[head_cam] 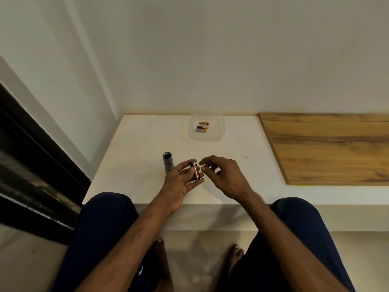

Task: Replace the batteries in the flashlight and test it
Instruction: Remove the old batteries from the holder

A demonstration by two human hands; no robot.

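The left hand [182, 182] pinches a dark brown and copper cylindrical battery holder [194, 170] between thumb and fingertips, held upright above the white ledge [134, 165]. Just right of that grip, the right hand [223, 175] hovers with fingers loosely curled, holding nothing. Just left of the grip stands the grey metal flashlight tube [167, 161], open-ended. Well beyond, three loose batteries [202, 127] lie in a clear plastic tray [219, 127].
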